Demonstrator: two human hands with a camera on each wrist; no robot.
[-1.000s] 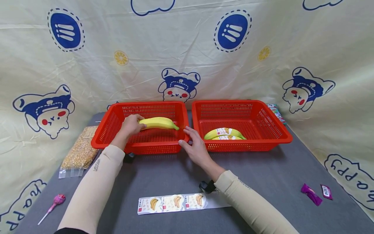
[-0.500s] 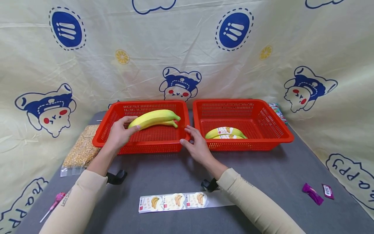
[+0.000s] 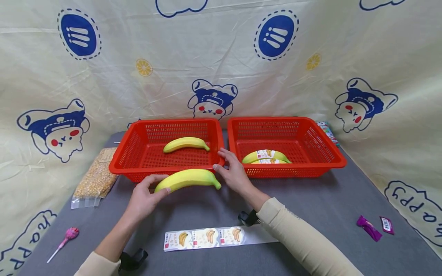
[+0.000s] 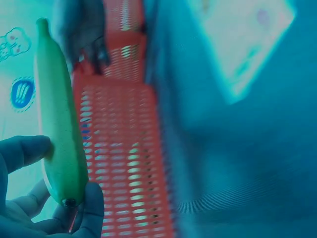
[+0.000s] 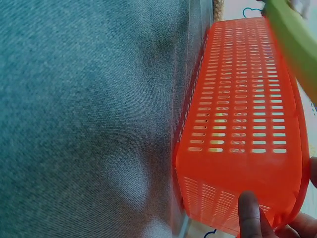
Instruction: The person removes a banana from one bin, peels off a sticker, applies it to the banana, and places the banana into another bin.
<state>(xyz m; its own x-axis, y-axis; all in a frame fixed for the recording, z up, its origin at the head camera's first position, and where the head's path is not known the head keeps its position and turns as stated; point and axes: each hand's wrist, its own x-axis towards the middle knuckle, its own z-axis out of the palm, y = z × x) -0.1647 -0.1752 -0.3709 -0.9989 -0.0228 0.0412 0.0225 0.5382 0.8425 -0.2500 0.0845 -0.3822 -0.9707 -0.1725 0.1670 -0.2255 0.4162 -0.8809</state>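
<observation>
Holding a banana (image 3: 188,179) by its blunt end, the left hand (image 3: 145,197) has lifted it out of the left basket (image 3: 131,151), now at 12 o'clock behind it; the right hand (image 3: 233,172) steadies that basket's corner, fingers curled over the rim.

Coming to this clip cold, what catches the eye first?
The two red baskets side by side on the grey table. In front of the left one, the left hand holds a yellow banana, while the right hand grips that basket's near corner.
</observation>
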